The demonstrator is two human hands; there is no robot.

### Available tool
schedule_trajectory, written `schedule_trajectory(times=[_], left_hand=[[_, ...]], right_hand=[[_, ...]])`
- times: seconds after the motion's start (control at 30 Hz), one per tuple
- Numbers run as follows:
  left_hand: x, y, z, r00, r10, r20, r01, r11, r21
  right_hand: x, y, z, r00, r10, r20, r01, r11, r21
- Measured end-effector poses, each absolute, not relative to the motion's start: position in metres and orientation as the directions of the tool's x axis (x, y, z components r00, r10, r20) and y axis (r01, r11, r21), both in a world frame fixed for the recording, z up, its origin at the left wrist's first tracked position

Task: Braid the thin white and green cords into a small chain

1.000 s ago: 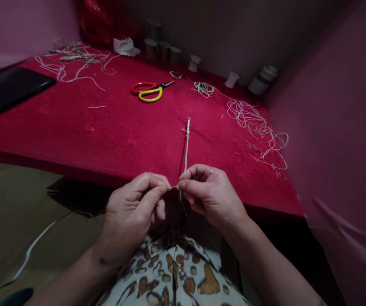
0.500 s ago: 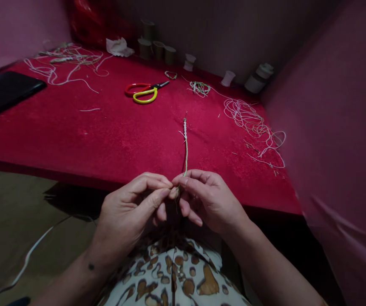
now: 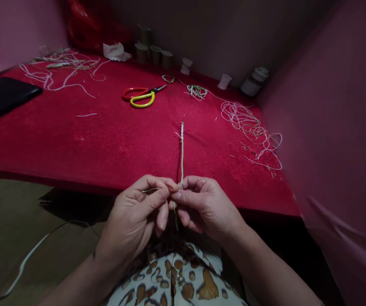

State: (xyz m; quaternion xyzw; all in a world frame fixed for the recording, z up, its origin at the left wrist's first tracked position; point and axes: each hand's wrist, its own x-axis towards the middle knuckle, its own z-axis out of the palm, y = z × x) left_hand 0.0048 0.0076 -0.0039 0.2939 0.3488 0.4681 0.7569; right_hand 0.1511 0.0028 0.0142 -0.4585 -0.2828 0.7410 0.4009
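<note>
A green cord (image 3: 182,163) with a white knotted section at its far end runs from a small pin-like point on the table toward me. My right hand (image 3: 210,204) pinches this cord near the table's front edge. My left hand (image 3: 144,208) is closed, its thumb and forefinger pinching a thin strand whose end pokes out to the left. The fingertips of both hands meet at the cord, so the exact crossing of strands there is hidden. Below the fingers a loose green tail (image 3: 174,211) hangs down.
Scissors (image 3: 143,97) with red and yellow handles lie beyond my hands. Loose thread (image 3: 243,119) is heaped at right, more thread (image 3: 64,70) at far left beside a black phone-like slab (image 3: 7,97). Spools (image 3: 166,59) and a white bottle (image 3: 254,80) stand along the back.
My left hand has turned slightly and moved right; a strand end now shows at its left. The green tail below the fingers is more visible. The view has shifted a little.
</note>
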Motion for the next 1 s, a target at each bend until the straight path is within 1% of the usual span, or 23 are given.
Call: schedule_trajectory(times=[0.1,0.23,0.43,0.7,1.0], left_hand=[[0.007,0.010,-0.006,0.398,0.876,-0.272,-0.553,0.465,0.691],[0.008,0.014,-0.003,0.420,0.853,-0.308,-0.565,0.512,0.647],[0.011,0.017,0.004,0.399,0.861,-0.315,-0.599,0.505,0.622],[0.012,0.017,0.007,0.390,0.869,-0.304,-0.624,0.492,0.607],[0.009,0.018,0.007,0.419,0.849,-0.323,-0.617,0.527,0.584]], right_hand=[[0.152,0.002,0.013,-0.277,0.842,-0.462,-0.316,-0.534,-0.784],[0.153,0.001,0.012,-0.286,0.833,-0.473,-0.268,-0.544,-0.795],[0.154,0.004,0.014,-0.299,0.824,-0.481,-0.275,-0.557,-0.784],[0.156,0.008,0.012,-0.326,0.832,-0.448,-0.292,-0.539,-0.790],[0.156,0.006,0.010,-0.328,0.839,-0.435,-0.308,-0.530,-0.790]])
